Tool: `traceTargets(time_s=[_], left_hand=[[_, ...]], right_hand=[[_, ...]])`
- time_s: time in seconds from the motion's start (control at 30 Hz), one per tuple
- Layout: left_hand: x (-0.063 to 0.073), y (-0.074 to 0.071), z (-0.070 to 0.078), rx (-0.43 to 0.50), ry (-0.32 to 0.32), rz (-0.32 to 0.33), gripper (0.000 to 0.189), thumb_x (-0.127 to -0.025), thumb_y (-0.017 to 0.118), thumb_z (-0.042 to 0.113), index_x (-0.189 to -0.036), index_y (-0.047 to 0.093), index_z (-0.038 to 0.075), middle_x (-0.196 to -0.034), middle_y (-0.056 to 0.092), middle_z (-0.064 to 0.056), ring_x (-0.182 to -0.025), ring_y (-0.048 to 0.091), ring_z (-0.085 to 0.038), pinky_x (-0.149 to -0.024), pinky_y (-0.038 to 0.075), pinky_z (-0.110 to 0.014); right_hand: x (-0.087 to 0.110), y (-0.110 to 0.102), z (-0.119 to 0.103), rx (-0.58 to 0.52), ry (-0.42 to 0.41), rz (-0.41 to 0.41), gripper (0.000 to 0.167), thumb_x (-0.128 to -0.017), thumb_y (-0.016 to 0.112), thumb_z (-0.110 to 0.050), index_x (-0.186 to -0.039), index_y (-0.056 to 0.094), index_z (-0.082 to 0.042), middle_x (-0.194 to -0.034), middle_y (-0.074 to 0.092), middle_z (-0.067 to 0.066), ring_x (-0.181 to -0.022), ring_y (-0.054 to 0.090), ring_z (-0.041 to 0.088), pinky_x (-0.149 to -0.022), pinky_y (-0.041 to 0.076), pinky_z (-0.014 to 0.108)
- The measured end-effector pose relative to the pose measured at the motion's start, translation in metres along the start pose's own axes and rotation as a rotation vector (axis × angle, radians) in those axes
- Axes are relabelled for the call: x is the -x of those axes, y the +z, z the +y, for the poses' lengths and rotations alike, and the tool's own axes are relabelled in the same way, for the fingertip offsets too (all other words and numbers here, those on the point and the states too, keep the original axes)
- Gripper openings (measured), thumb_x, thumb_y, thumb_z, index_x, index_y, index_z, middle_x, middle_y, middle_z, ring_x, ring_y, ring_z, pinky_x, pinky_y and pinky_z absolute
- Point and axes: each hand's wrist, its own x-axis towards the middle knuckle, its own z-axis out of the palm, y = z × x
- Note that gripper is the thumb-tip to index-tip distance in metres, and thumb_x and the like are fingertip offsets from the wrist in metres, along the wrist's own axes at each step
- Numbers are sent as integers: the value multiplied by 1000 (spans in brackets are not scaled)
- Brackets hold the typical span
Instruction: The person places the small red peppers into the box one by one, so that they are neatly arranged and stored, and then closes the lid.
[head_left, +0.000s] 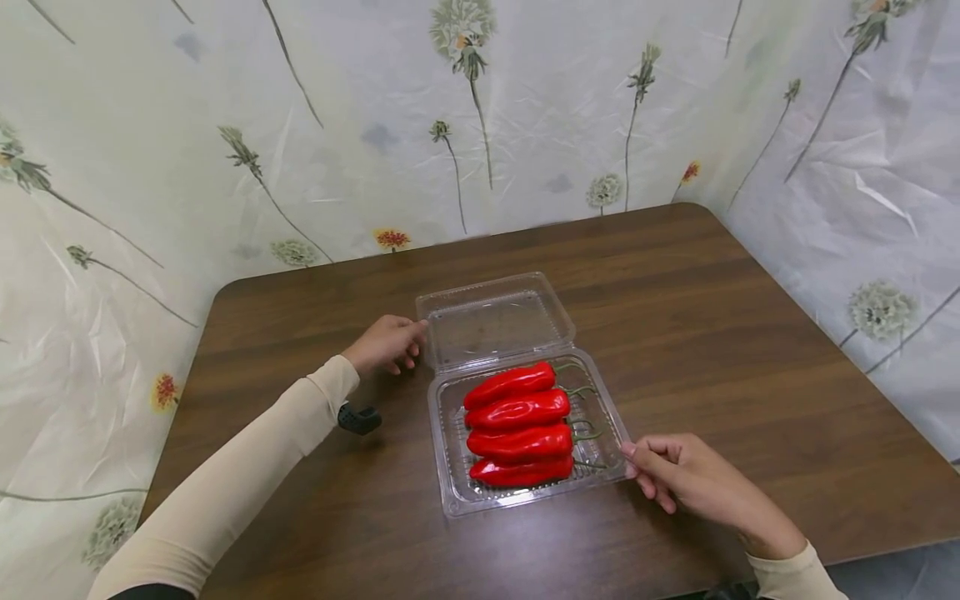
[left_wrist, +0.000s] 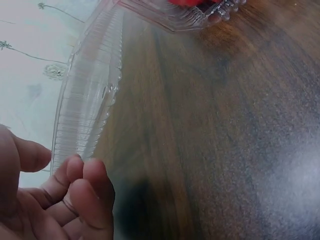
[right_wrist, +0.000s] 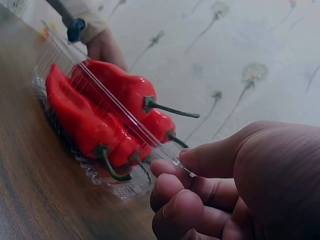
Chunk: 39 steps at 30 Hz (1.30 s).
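Note:
A clear plastic clamshell container (head_left: 442, 467) lies opened out on the table, its lid (head_left: 487, 321) folded back on the far side. Several red peppers (head_left: 517, 412) with green stems lie side by side in its base. My left hand (head_left: 387, 343) is at the lid's left edge, which it pinches between thumb and fingers (left_wrist: 95, 195). At the base's near right corner, my right hand (head_left: 690, 475) pinches the rim between thumb and index finger, also plain in the right wrist view. The fingertips behind the rim are partly hidden.
The brown wooden table (head_left: 712, 333) has rounded far corners. A pale curtain-like sheet (head_left: 360, 133) with a dandelion print hangs behind it and along both sides. A black wrist device (head_left: 358, 418) sits under the left forearm.

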Motion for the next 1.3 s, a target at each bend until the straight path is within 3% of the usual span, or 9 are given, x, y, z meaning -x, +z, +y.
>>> traceTargets(time_s=[0.2,0.77,0.93,1.13,1.3], left_hand=[[-2,2,-2,30,15,-13,39,-107,47,38,-90,60,6,-81,55,-5,-66,60,-18,-54,50,-29],[0,3,-5,230,158,-29,33,-109,45,31,-90,51,4,-79,50,-5,-69,55,-21,-58,52,-28],[6,3,-3,267,196,-10,32,-109,45,31,-91,49,5,-79,49,-6,-68,53,-20,-58,51,-27],[14,1,-1,172,274,56,31,-108,49,32,-93,49,5,-80,52,-10,-65,54,-20,-60,54,-34],[24,-2,0,43,392,110,27,-107,50,31,-97,53,6,-77,53,-10,-63,55,-24,-63,56,-48]], right_hand=[[0,0,0,-19,-4,-6,36,-106,53,-31,-85,63,-3,-63,57,5,-44,50,14,-43,42,32],[0,1,2,-52,-44,-8,34,-107,51,-25,-85,63,-1,-63,57,4,-44,49,13,-41,42,31],[0,1,2,-33,-15,0,37,-107,51,-29,-84,63,-2,-62,56,2,-44,48,9,-40,42,31],[0,1,-1,-37,2,5,37,-106,52,-30,-85,63,-1,-63,56,1,-45,48,9,-41,42,31],[0,2,-1,-30,-17,13,36,-106,52,-28,-84,63,-2,-63,56,2,-45,48,10,-42,43,31]])
